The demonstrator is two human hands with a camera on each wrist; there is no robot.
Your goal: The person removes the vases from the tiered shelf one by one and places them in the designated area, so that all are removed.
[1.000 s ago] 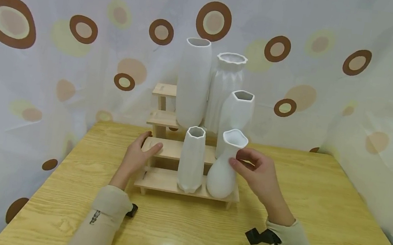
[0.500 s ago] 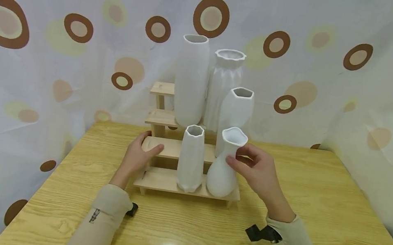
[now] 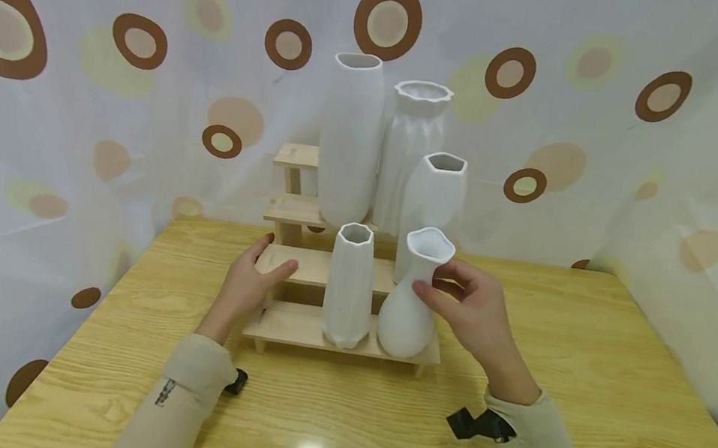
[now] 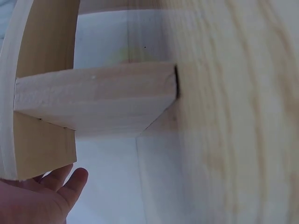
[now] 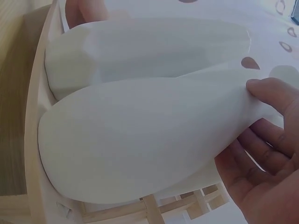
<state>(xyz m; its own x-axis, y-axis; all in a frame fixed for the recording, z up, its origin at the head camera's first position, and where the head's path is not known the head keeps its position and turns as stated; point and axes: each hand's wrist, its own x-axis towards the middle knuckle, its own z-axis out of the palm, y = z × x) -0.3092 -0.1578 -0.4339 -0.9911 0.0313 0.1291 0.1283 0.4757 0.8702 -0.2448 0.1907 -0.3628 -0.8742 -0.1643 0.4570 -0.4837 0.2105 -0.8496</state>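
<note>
In the head view a white vase (image 3: 406, 321) with a round belly and wavy rim stands at the right end of the lowest step of a pale wooden tiered stand (image 3: 291, 325). My right hand (image 3: 478, 312) pinches its neck, the thumb in front and the fingers on the far side. My left hand (image 3: 244, 282) grips the left end of the second step, thumb on top; in the left wrist view its fingers (image 4: 70, 186) reach past the board's end. Beside the held vase stands a slim white faceted vase (image 3: 350, 291). The held vase's base meets the step in the right wrist view.
Behind, on higher steps, stand a white vase with an angular rim (image 3: 440, 197), a ruffled-rim vase (image 3: 411, 155) and a tall smooth vase (image 3: 350, 139). The stand rests on a wood-grain table (image 3: 584, 375). A patterned curtain (image 3: 154, 174) hangs around the table's back and sides.
The head view has shifted slightly, so the scene sits a little higher. Both hands keep their holds, and neither the vases nor the stand visibly move.
</note>
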